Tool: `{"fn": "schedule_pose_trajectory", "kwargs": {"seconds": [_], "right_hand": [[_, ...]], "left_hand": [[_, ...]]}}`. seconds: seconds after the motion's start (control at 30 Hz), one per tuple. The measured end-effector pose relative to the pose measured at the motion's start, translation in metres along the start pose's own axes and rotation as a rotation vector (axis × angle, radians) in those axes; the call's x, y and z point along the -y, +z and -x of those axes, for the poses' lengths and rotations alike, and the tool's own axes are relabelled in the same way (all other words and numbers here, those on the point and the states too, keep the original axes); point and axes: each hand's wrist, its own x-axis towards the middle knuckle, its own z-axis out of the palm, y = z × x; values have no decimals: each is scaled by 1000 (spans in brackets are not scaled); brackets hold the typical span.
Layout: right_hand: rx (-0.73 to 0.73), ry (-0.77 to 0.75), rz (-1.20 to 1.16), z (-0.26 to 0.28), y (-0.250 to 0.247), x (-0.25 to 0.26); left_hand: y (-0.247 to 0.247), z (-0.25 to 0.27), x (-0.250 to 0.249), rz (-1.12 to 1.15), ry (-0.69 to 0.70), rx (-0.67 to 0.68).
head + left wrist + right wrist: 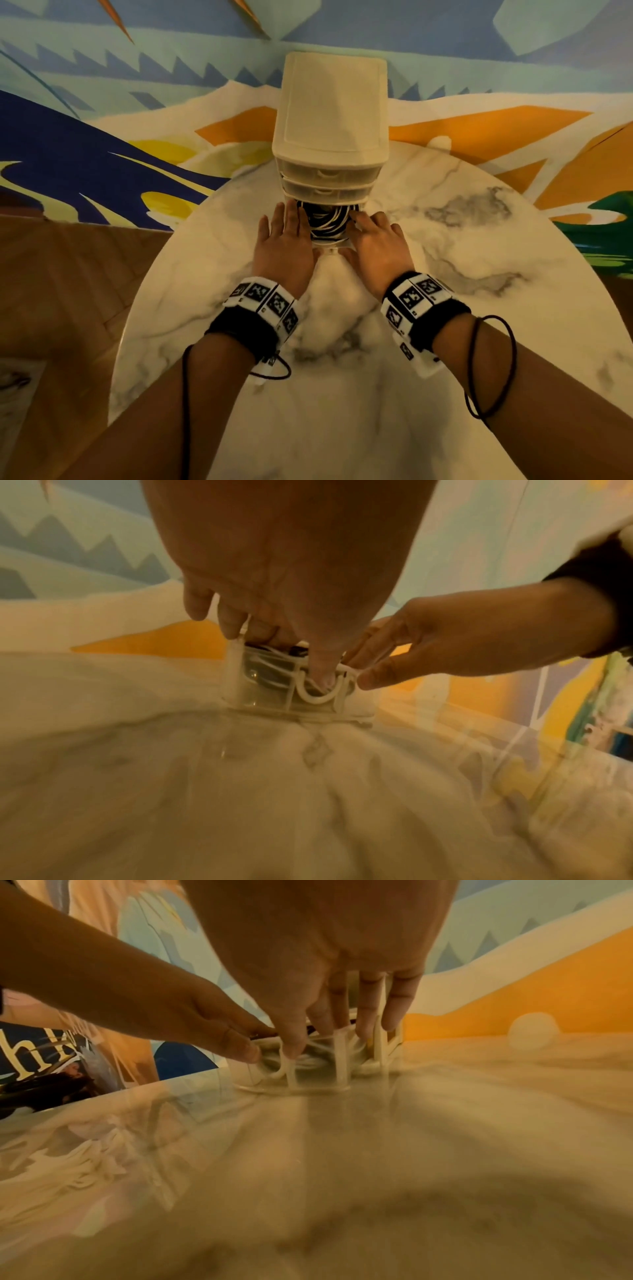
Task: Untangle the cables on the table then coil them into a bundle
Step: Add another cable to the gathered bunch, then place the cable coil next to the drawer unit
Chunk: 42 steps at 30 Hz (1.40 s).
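**Both hands at the open drawer**

While I lean over the round marble table [462, 260], both my hands sit at the bottom drawer [329, 244] of a small plastic drawer box [331, 137]. That drawer is pulled out toward me, and the two drawers above it are shut. The box stands at the far side of the table, close to the painted wall [102, 144].

The cables [327, 219] are inside the open drawer, black ones and white ones all mixed up in a heap.

My left hand [284, 236] lies along the left side of the drawer with its fingers straight, touching the rim. In the left wrist view its thumb points down at the curved handle [316, 693] on the near front of the drawer. My left grip is open and holds nothing.

My right hand [376, 236] is on the right side of the drawer. Its fingers reach over the rim toward the cables. They look fairly straight, but I cannot tell if they pinch a cable.

Each wrist wears a black band with square black-and-white marks.
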Motion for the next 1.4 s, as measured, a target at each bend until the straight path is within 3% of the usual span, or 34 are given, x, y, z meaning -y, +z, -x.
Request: {"fn": "schedule_pose_trajectory", "kwargs": {"seconds": [0.13,0.37,0.47,0.5,0.6,0.7,0.9,1.0,1.07,1.17,1.4], "right_hand": [[12,13,-7,-2,-2,3],[-73,81,-154,-13,3,3],[-219,161,-380,-7,13,1],[-233,204,-445,-5,16,1],[-190,330,-542,-7,26,0],[-220,301,-631,-11,31,0],[-222,257,-697,-22,33,0],[-336,246,-702,-19,32,-1],[-358,172,-663,-14,32,0],[-256,99,-601,-13,35,2],[-110,76,-489,-13,25,0]], "left_hand": [[5,20,-11,125,-5,-123],[17,7,-4,273,90,-121],[13,18,4,396,-12,-340],[16,23,4,446,-66,-346],[26,23,1,553,-98,-187],[27,3,6,596,-120,-159],[17,-13,6,563,-55,-153],[13,-4,4,472,30,-328],[11,-1,-1,349,82,-363],[11,-5,-8,241,71,-289],[13,-6,-9,245,67,-272]]}}
